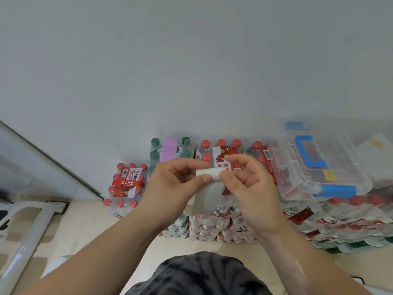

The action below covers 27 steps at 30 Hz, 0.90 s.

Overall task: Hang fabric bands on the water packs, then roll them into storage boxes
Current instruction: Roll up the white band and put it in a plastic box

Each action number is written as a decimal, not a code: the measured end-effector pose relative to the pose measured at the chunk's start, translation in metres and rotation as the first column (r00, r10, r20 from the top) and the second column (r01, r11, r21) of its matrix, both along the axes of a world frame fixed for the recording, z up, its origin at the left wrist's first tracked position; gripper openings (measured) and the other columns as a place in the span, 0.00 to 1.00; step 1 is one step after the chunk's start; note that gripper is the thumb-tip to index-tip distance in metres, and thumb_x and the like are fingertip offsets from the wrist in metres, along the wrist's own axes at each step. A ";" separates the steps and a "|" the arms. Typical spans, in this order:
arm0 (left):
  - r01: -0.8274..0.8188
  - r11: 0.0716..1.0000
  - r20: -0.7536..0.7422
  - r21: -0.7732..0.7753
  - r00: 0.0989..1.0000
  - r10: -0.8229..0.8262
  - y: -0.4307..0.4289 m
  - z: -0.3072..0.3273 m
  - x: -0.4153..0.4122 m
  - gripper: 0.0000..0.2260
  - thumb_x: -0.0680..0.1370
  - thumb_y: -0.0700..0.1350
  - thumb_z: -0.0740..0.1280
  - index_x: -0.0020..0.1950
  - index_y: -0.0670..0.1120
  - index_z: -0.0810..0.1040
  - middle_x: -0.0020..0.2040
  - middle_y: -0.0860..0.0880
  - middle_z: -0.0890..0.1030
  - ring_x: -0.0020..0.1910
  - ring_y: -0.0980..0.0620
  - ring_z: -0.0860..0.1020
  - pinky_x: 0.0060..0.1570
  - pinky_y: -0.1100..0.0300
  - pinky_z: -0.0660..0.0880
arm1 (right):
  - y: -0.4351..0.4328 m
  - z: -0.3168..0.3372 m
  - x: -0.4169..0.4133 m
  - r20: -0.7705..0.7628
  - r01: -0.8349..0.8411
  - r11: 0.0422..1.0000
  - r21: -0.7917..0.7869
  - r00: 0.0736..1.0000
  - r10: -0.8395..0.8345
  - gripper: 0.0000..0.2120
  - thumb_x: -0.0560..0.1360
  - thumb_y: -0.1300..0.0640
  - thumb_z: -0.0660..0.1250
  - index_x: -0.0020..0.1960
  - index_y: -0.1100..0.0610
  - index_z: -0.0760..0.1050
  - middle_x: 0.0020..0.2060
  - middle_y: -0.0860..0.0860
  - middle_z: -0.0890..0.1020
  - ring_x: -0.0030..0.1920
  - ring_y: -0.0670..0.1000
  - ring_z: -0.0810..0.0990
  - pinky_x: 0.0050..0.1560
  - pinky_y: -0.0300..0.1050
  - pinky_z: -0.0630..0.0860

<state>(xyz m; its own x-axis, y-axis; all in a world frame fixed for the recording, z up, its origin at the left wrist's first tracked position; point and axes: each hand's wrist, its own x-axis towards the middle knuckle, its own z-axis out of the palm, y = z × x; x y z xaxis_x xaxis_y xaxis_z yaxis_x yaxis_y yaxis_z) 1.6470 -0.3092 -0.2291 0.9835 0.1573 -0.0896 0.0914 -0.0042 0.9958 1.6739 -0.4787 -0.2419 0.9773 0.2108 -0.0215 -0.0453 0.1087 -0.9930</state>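
Both hands hold a pale white fabric band [207, 193] in front of me, above the stacked water packs. My left hand [172, 186] pinches its rolled top edge between thumb and fingers. My right hand [248, 188] pinches the same edge from the right. The rest of the band hangs down in a loose loop. A purple fabric band [168, 149] lies draped over the green-capped water pack [156, 150] against the wall. Red-capped water packs [221, 145] stand beside it.
A clear storage box [340, 173] with a blue handle and blue latches sits on the packs at the right. A lower red-capped pack [125, 186] stands on the floor at the left. A white metal frame [27, 226] lies at the far left. The wall is close behind.
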 end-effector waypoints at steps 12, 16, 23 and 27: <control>-0.018 0.999 0.010 -0.048 1.000 0.019 -0.001 -0.001 0.005 0.09 0.73 0.38 0.74 0.50 0.49 0.86 0.47 0.47 0.87 0.48 0.49 0.84 0.48 0.58 0.81 | -0.001 -0.006 0.008 -0.003 -0.028 0.999 -0.033 1.000 0.028 0.19 0.72 0.66 0.77 0.52 0.46 0.77 0.40 0.57 0.87 0.42 0.58 0.86 0.48 0.56 0.83; -0.059 0.997 -0.002 -0.042 0.998 0.059 -0.004 0.000 0.007 0.08 0.75 0.38 0.73 0.51 0.47 0.86 0.46 0.46 0.87 0.48 0.45 0.85 0.49 0.53 0.83 | -0.005 -0.005 0.015 0.002 -0.032 0.999 -0.040 0.999 0.032 0.16 0.73 0.67 0.75 0.50 0.47 0.77 0.35 0.54 0.85 0.40 0.57 0.85 0.49 0.64 0.81; -0.106 0.993 0.010 -0.052 0.994 0.107 -0.012 0.004 0.011 0.06 0.75 0.38 0.73 0.50 0.46 0.87 0.45 0.44 0.87 0.47 0.39 0.85 0.48 0.45 0.83 | -0.011 0.000 0.020 0.018 -0.006 0.993 -0.121 1.000 0.008 0.09 0.74 0.65 0.75 0.49 0.57 0.76 0.38 0.56 0.87 0.42 0.60 0.86 0.45 0.61 0.82; -0.172 0.984 0.029 -0.038 0.985 0.173 -0.015 0.008 0.015 0.07 0.75 0.38 0.74 0.45 0.51 0.87 0.43 0.47 0.87 0.45 0.42 0.85 0.50 0.41 0.82 | -0.008 -0.003 0.020 0.030 0.033 0.985 -0.170 0.999 -0.028 0.09 0.69 0.61 0.80 0.44 0.58 0.81 0.38 0.52 0.87 0.39 0.49 0.85 0.42 0.42 0.83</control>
